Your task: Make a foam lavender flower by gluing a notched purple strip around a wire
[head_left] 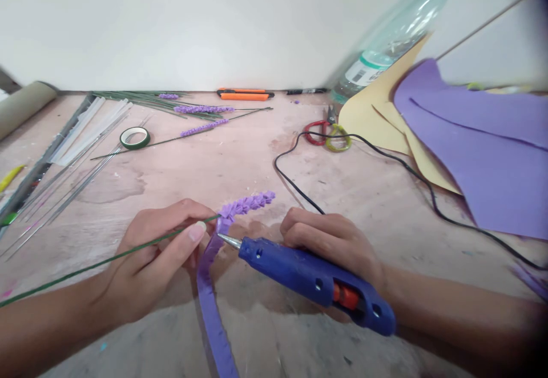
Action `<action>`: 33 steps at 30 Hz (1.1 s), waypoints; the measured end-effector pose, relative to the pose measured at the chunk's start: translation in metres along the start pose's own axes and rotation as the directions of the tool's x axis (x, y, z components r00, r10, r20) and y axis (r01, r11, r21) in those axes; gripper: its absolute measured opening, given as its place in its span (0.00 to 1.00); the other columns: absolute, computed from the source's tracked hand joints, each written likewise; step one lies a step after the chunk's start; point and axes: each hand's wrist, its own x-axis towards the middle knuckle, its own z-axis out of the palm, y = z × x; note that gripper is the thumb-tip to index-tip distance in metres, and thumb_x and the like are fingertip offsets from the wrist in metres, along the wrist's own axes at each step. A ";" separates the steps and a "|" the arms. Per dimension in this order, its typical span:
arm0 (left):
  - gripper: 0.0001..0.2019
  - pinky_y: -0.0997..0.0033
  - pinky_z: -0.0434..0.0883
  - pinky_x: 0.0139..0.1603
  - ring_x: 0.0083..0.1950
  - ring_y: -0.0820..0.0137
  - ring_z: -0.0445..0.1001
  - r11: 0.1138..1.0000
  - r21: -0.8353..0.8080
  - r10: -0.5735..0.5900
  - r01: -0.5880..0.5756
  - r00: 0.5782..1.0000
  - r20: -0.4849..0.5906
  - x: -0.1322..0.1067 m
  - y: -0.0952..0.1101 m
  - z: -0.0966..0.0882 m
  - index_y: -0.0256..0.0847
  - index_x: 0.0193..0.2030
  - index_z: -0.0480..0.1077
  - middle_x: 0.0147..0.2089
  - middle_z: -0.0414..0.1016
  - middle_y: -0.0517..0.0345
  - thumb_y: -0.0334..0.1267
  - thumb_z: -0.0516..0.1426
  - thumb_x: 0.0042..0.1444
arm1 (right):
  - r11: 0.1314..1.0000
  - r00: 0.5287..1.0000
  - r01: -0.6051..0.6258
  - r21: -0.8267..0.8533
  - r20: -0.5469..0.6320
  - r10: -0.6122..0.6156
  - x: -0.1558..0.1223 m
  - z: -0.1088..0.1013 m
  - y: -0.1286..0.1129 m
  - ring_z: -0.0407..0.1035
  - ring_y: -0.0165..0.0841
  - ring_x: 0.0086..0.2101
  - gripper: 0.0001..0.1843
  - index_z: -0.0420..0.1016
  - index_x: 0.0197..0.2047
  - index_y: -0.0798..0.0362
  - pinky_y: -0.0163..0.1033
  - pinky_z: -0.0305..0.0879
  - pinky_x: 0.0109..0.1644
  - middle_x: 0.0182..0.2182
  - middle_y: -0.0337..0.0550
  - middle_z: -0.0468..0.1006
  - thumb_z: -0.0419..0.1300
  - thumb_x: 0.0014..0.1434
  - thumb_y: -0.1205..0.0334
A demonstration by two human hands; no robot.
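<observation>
— Where is the purple flower spike (250, 202)?
— Over the tabletop (240, 164), mid-view, on a green stem (107, 260) pinched in the left hand (158, 258); a purple strip (210, 298) runs down from its base
— And the right hand (331, 241)?
— Wrapped around a blue glue gun (291, 268), nozzle (230, 241) right at the strip
— Farther out?
— Green tape roll (146, 140) to the left, scissors (331, 115) and a bottle (367, 72) to the right

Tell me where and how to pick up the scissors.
Probably by the handles, coming from the near side: they face the person while the blades point toward the wall. Clear the cord first; it appears to cross the handles.
</observation>
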 end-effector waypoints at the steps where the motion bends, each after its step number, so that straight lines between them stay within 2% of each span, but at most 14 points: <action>1: 0.12 0.75 0.70 0.32 0.30 0.74 0.74 1.000 -0.002 -0.005 0.005 1.000 0.002 0.000 0.000 0.000 0.47 0.51 0.76 0.32 0.78 0.63 0.38 0.51 0.72 | 1.000 1.000 0.003 -0.009 0.009 -0.003 0.000 0.000 0.000 0.60 0.30 0.26 0.28 0.61 0.38 0.51 0.37 0.55 0.28 0.27 0.39 0.63 0.41 0.71 0.34; 4: 0.12 0.74 0.70 0.32 0.29 0.74 0.74 1.000 0.002 -0.018 0.018 1.000 0.012 0.000 0.000 0.000 0.45 0.51 0.76 0.31 0.78 0.62 0.38 0.51 0.73 | 0.999 1.000 0.010 -0.034 0.024 -0.009 0.000 -0.002 0.000 0.59 0.29 0.25 0.28 0.61 0.37 0.51 0.37 0.54 0.27 0.26 0.38 0.63 0.40 0.72 0.35; 8: 0.12 0.74 0.68 0.29 0.27 0.74 0.73 1.000 0.005 -0.010 0.010 1.000 -0.029 0.001 0.003 0.001 0.43 0.47 0.77 0.29 0.76 0.63 0.38 0.52 0.71 | 0.998 1.000 0.013 -0.061 0.021 -0.012 0.001 -0.002 -0.001 0.59 0.29 0.25 0.25 0.60 0.37 0.51 0.37 0.54 0.26 0.26 0.38 0.63 0.41 0.73 0.39; 12: 0.12 0.74 0.68 0.29 0.27 0.74 0.72 1.000 -0.002 -0.015 0.015 0.999 -0.046 0.001 0.007 0.003 0.42 0.45 0.77 0.28 0.75 0.63 0.37 0.52 0.71 | 0.998 1.000 0.014 -0.054 0.015 -0.013 0.001 0.001 0.000 0.58 0.29 0.24 0.28 0.60 0.37 0.50 0.37 0.53 0.26 0.26 0.38 0.63 0.40 0.72 0.35; 15: 0.12 0.74 0.68 0.28 0.27 0.74 0.71 1.000 -0.021 -0.016 0.014 0.998 -0.068 0.000 0.006 0.005 0.42 0.45 0.77 0.28 0.74 0.63 0.37 0.52 0.70 | 0.999 1.000 0.012 -0.053 0.022 -0.011 0.001 0.000 0.000 0.58 0.29 0.25 0.26 0.60 0.37 0.50 0.37 0.53 0.26 0.26 0.38 0.63 0.40 0.72 0.37; 21: 0.11 0.75 0.68 0.30 0.27 0.75 0.71 1.000 -0.027 0.007 -0.009 0.999 -0.048 0.000 0.000 0.004 0.44 0.48 0.77 0.29 0.74 0.64 0.37 0.52 0.71 | 0.997 0.999 0.015 -0.074 0.033 -0.013 0.002 -0.001 -0.003 0.58 0.30 0.25 0.21 0.60 0.37 0.50 0.36 0.53 0.27 0.26 0.38 0.63 0.43 0.74 0.44; 29: 0.11 0.75 0.68 0.28 0.27 0.75 0.73 0.997 0.052 0.056 -0.055 0.998 -0.020 0.002 0.004 0.001 0.43 0.45 0.77 0.31 0.77 0.63 0.36 0.52 0.70 | 0.998 1.000 0.015 -0.054 0.022 -0.014 0.002 -0.001 -0.003 0.59 0.30 0.25 0.23 0.60 0.37 0.50 0.36 0.54 0.27 0.26 0.37 0.63 0.42 0.73 0.40; 33: 0.11 0.74 0.66 0.26 0.25 0.74 0.72 0.997 0.063 0.044 -0.043 0.999 -0.014 0.002 0.005 0.001 0.42 0.47 0.76 0.28 0.75 0.63 0.37 0.51 0.71 | 0.998 0.999 -0.014 -0.057 0.041 0.016 0.001 -0.001 -0.002 0.59 0.31 0.24 0.20 0.60 0.36 0.50 0.37 0.53 0.26 0.26 0.38 0.64 0.43 0.74 0.46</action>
